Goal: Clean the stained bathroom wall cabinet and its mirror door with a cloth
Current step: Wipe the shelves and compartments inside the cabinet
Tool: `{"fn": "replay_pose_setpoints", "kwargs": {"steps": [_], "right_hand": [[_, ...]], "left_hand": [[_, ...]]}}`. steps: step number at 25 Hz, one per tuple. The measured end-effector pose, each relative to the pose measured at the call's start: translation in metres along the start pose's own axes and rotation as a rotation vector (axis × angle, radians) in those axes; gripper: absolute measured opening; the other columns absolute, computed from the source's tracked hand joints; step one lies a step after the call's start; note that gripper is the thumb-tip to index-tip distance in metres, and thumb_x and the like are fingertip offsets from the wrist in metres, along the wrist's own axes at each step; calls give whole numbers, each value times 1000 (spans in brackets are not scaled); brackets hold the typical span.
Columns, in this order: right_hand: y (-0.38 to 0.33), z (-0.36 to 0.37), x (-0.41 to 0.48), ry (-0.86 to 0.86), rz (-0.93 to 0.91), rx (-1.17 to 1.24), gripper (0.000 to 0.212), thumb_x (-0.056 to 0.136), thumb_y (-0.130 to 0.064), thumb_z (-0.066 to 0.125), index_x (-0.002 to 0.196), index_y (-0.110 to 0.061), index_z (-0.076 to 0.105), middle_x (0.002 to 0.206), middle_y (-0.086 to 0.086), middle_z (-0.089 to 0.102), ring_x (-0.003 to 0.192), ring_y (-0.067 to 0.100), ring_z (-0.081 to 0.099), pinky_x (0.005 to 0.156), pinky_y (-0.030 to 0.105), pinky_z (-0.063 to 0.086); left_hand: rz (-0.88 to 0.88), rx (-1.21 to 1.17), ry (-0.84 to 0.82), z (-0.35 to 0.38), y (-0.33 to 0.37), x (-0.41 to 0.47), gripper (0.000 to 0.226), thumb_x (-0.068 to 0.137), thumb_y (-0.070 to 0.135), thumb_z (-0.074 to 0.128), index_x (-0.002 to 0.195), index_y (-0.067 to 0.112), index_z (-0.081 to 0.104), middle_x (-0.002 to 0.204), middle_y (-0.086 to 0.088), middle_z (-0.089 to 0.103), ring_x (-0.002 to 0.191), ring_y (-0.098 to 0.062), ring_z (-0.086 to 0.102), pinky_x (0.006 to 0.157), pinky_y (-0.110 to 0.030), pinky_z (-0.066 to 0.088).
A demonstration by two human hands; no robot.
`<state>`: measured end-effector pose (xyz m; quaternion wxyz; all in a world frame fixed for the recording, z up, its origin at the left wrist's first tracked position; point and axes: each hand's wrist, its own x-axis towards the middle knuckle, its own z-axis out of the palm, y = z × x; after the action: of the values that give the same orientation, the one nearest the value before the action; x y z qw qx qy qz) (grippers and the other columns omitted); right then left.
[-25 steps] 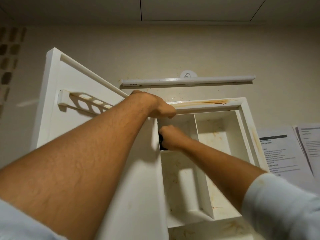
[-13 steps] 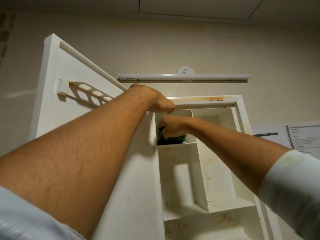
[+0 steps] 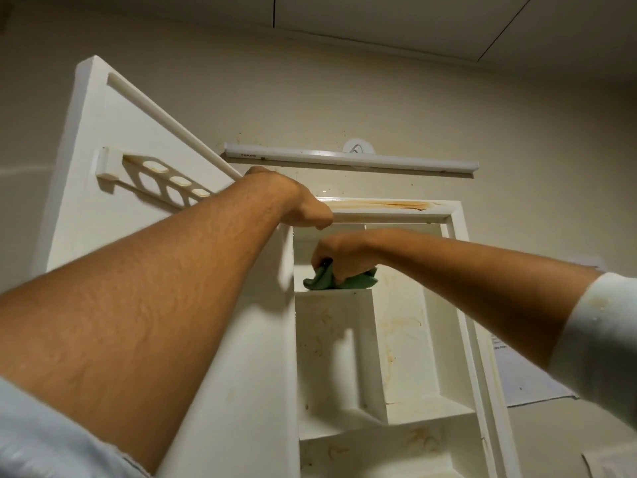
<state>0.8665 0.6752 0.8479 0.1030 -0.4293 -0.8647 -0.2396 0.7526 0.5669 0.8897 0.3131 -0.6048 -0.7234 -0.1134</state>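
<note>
the fingers of the left hand (image 3: 296, 208) curl out of sight over the top edge of the door (image 3: 103, 132), whose front face is turned away. the right hand (image 3: 341, 257) covers most of the green cloth (image 3: 324, 282). the cabinet (image 3: 458, 229) runs off the bottom edge. at lower right, the arm hides part of a paper sheet (image 3: 524, 374); its print is too small to read.
</note>
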Motion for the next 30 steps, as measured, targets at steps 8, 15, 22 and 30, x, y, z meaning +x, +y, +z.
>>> {"fn": "replay_pose_setpoints", "kwargs": {"steps": [8, 15, 22, 30], "right_hand": [[4, 35, 20, 127, 101, -186, 21, 94, -8, 63, 113, -12, 71, 103, 10, 69, 87, 28, 61, 73, 35, 50], [4, 20, 18, 35, 117, -152, 25, 94, -5, 58, 116, -13, 68, 102, 7, 65, 90, 26, 58, 72, 32, 45], [-17, 53, -17, 467, 192, 109, 25, 89, -6, 61, 105, -19, 75, 95, 7, 71, 82, 28, 63, 66, 36, 52], [-17, 99, -57, 679, 321, 107, 37, 92, -16, 70, 125, -18, 54, 118, 9, 59, 98, 29, 61, 76, 39, 56]], "left_hand": [[12, 97, 41, 3, 1, 2, 70, 93, 70, 38, 146, 23, 45, 125, -9, 55, 114, -27, 54, 104, -44, 42], [25, 71, 38, 7, -1, 9, 68, 94, 67, 40, 145, 23, 46, 128, -10, 54, 110, -27, 53, 106, -47, 43], [10, 159, 36, 6, 1, 9, 72, 88, 74, 36, 139, 26, 50, 122, -9, 59, 111, -28, 58, 101, -43, 46], [-6, 182, 23, 3, 2, 2, 66, 90, 73, 36, 135, 27, 51, 116, -9, 58, 105, -27, 56, 84, -41, 41]]}}
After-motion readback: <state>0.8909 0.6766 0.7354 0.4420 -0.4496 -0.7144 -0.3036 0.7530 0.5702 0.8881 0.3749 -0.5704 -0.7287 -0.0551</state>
